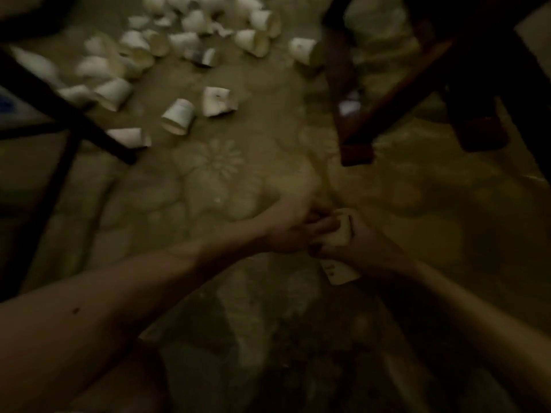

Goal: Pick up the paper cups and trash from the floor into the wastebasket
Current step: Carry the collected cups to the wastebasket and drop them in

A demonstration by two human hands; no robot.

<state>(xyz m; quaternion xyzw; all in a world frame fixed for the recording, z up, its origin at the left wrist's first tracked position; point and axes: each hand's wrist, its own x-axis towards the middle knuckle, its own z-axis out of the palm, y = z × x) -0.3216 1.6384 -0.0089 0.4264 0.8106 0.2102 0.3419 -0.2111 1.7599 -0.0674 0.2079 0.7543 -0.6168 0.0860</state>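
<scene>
Head view, left hand and right hand clutching a cup — open floor between chair legs, cups beyond.

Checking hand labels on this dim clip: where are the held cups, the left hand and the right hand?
held cups (340,274): head view, lower protruding end.
left hand (290,234): head view, back of hand.
right hand (368,242): head view, back of hand.

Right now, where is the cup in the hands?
Head view, lower right of centre: the right hand grips the cup, the left hand touches it, above the floor.
</scene>
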